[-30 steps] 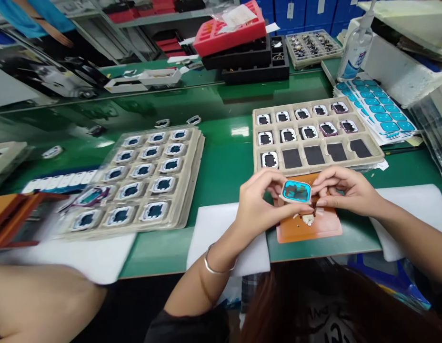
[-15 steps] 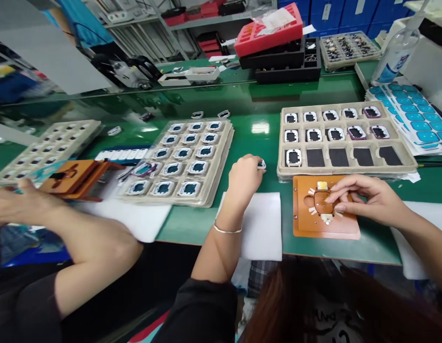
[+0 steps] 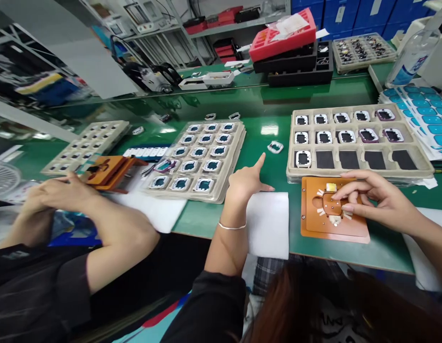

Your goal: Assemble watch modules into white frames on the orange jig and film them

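My left hand (image 3: pixel 245 183) hovers over the green bench with its forefinger and thumb spread apart and nothing between them. Just beyond the forefinger lies a white watch-case-like frame (image 3: pixel 275 146), loose on the bench and apart from the hand. My right hand (image 3: pixel 378 197) is at the orange fixture plate (image 3: pixel 314 228). Its fingers are loosely bent and apart, the tips at the fixture's brown centre block (image 3: pixel 331 204); whether they press on it I cannot tell. A yellow piece (image 3: pixel 331 187) sits at the block's upper edge.
Behind the fixture stands a beige tray (image 3: pixel 421 170) with several frames; another tray (image 3: pixel 221 193) of frames is left of my left hand. A white cloth (image 3: pixel 269 228) lies at the bench edge. A co-worker's arm (image 3: pixel 117 228) reaches in from the left, near another orange fixture (image 3: pixel 108 171).
My left hand has let go of the white frame, which now lies on the bench, and its fingers have spread. The right hand stays at the fixture. The camera view has shifted slightly.
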Demonstrator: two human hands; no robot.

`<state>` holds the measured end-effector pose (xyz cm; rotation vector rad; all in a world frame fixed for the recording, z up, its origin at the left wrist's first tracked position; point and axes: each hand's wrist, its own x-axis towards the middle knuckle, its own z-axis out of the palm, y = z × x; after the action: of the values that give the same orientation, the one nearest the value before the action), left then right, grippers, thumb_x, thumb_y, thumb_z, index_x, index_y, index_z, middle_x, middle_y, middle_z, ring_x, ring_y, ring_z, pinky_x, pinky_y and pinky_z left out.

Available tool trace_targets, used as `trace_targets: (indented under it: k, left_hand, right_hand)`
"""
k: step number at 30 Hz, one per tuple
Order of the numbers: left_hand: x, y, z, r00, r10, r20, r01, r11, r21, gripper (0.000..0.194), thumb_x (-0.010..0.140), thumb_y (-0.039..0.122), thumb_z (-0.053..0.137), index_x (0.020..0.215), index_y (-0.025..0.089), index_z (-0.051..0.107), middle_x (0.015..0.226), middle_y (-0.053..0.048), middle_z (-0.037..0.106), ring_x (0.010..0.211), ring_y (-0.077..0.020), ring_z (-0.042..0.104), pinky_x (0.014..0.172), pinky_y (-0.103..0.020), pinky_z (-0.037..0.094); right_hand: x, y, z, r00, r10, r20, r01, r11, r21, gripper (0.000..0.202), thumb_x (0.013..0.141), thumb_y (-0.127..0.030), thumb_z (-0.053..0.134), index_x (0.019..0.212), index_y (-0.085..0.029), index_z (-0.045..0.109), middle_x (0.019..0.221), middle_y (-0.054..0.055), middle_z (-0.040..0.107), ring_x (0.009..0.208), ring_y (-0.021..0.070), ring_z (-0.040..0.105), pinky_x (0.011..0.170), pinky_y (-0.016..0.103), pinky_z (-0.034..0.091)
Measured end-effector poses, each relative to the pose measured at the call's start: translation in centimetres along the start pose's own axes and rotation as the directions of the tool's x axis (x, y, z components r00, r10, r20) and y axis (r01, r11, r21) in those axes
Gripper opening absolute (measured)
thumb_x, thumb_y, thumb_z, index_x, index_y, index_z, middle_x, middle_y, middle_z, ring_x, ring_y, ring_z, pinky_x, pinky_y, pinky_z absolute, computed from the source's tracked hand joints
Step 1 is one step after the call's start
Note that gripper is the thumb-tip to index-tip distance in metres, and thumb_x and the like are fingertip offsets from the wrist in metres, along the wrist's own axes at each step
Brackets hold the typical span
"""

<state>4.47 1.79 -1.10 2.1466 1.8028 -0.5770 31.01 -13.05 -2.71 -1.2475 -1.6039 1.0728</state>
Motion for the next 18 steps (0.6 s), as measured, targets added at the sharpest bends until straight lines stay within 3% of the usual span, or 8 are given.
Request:
trace_targets:
  k: [1,3,9,14,16,18]
  left_hand:
    - [0.0,0.0,0.0,1.000,-0.005,-0.002,0.005,1.000,-0.003,0.104,0.078,0.057,0.073,0.159,0.034,0.012,0.123,-0.011,0.070,0.120,-0.0330,0.063,0.093,-0.040,0.052]
    - [-0.1,0.2,0.0,1.000,-0.012,-0.016,0.012,1.000,-0.005,0.106,0.078,0.060,0.071,0.160,0.032,0.010,0.129,-0.012,0.067,0.123,-0.0345,0.061,0.095,-0.041,0.052]
    - [-0.1,0.6,0.1,0.999,-0.020,-0.037,0.020,1.000,-0.015,0.089,0.079,0.063,0.069,0.154,0.029,0.034,0.143,-0.012,0.058,0.128,-0.0347,0.057,0.099,-0.042,0.051]
    - [-0.2,1.0,0.2,0.996,0.016,-0.089,-0.017,1.000,-0.008,0.073,0.084,0.059,0.066,0.146,0.026,0.047,0.138,-0.013,0.062,0.125,-0.0335,0.060,0.097,-0.040,0.052]
    - [-0.3,1.2,0.4,0.992,0.030,-0.122,-0.031,0.999,-0.008,0.064,0.088,0.057,0.059,0.142,0.024,0.052,0.135,-0.014,0.064,0.123,-0.0346,0.061,0.095,-0.041,0.053]
    - [-0.1,1.3,0.6,0.987,0.031,-0.158,-0.031,1.000,-0.001,0.058,0.093,0.057,0.051,0.139,0.022,0.055,0.131,-0.016,0.066,0.120,-0.0359,0.063,0.091,-0.043,0.054]
  right_hand:
    - [0.0,0.0,0.0,1.000,-0.001,0.002,0.001,1.000,-0.003,0.043,0.085,-0.040,0.072,0.122,-0.029,0.054,0.095,0.004,0.076,0.058,0.0123,0.055,0.051,0.027,0.040]
    - [0.0,0.1,0.0,1.000,-0.014,0.010,0.014,1.000,-0.015,0.043,0.086,-0.039,0.072,0.124,-0.030,0.054,0.096,0.004,0.075,0.060,0.0120,0.056,0.051,0.027,0.040]
    - [-0.1,0.5,-0.2,0.999,-0.037,0.029,0.039,0.996,-0.080,0.035,0.087,-0.038,0.071,0.118,-0.027,0.062,0.098,0.005,0.076,0.061,0.0118,0.059,0.048,0.025,0.039]
    - [0.0,0.0,-0.3,0.997,-0.073,0.025,0.076,0.991,-0.107,0.023,0.087,-0.037,0.071,0.107,-0.027,0.069,0.093,0.004,0.077,0.063,0.0148,0.064,0.047,0.028,0.043]
    - [0.1,-0.5,-1.4,0.988,-0.141,-0.067,0.129,0.979,-0.161,0.016,0.086,-0.037,0.072,0.100,-0.029,0.072,0.090,0.003,0.077,0.070,0.0189,0.069,0.056,0.033,0.051]
    - [0.2,-0.6,-3.7,0.928,-0.222,-0.298,0.124,0.941,-0.316,0.010,0.086,-0.038,0.071,0.092,-0.030,0.072,0.090,0.004,0.076,0.079,0.0231,0.070,0.067,0.039,0.055]
